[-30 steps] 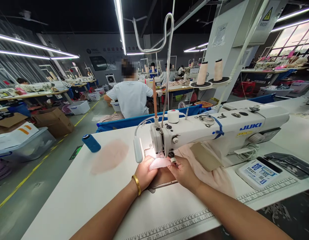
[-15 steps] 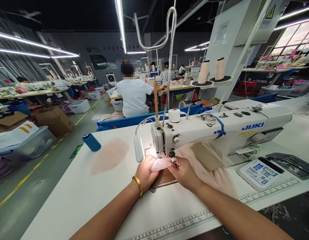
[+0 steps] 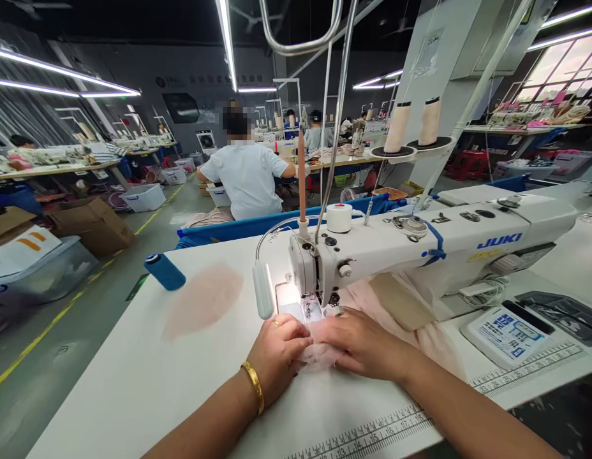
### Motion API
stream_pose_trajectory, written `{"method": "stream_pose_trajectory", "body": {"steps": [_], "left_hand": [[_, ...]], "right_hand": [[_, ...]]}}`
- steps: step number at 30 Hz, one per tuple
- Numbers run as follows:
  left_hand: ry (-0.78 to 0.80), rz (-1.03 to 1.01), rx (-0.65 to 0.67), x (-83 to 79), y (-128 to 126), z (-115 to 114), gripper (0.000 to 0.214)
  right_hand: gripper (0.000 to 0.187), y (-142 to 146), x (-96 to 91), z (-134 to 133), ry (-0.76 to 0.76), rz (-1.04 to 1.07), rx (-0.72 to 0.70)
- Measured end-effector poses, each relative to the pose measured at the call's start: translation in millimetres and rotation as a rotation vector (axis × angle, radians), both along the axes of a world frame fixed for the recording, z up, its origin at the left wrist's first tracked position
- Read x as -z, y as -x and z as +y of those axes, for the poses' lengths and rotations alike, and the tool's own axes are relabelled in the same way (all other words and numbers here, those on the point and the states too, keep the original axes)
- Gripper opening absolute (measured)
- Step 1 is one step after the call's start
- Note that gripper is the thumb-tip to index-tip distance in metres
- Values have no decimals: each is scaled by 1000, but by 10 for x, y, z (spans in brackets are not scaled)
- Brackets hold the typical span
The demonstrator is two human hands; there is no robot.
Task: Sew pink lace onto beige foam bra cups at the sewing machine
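Note:
In front of the needle of the white sewing machine (image 3: 396, 255), a piece of sheer pale pink fabric (image 3: 319, 356) lies bunched between my hands. My left hand (image 3: 278, 347), with a gold bangle at its wrist, is closed on the fabric's left part, thumb and fingertips together. From the right, my right hand (image 3: 365, 341) holds the other part, its fingers bent over the cloth and partly hiding it. The lamp (image 3: 263, 290) lights the needle area. More pink fabric (image 3: 434, 344) spreads under the machine arm, with a khaki piece (image 3: 401, 299) on it.
A blue thread cone (image 3: 165, 271) and a flat pink fabric piece (image 3: 205, 299) lie on the left of the white table (image 3: 114, 376). At the right sit a white box (image 3: 506, 333) and a printed ruler strip (image 3: 372, 430). Behind the table, a person (image 3: 245, 175) sits facing away.
My hands have drawn the fabric down and toward me, and it now lies lower on the table. The right fingers have shifted from a pinch to lying over the cloth. The view has shifted slightly.

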State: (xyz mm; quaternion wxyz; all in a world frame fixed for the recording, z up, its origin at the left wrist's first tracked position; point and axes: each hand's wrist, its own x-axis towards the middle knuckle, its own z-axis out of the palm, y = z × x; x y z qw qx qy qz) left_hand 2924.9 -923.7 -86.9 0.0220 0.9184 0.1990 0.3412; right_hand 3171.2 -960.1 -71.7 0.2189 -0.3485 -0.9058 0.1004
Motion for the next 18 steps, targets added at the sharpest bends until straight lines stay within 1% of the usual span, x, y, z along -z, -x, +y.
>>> {"method": "stream_pose_trajectory", "body": {"steps": [2,5,7,9,13,18], "left_hand": [[12,-10,18,-19,-9,2,26],[31,1,29,-51,-18,9,26],[44,20,31,-69,-17,12,23],[59,46,25,-80,-14,9,24],[38,52,24,-82,-16,-22,30],[1,67,57,-76,-34,-70,25]], "right_hand": [[16,13,-14,-6,34,-24,3],[13,26,-18,-9,73,-65,44],[18,32,-11,-7,67,-72,76],[23,41,-8,-7,47,-63,79],[19,63,-34,-20,56,-58,60],[13,64,-64,-40,64,-71,97]]}}
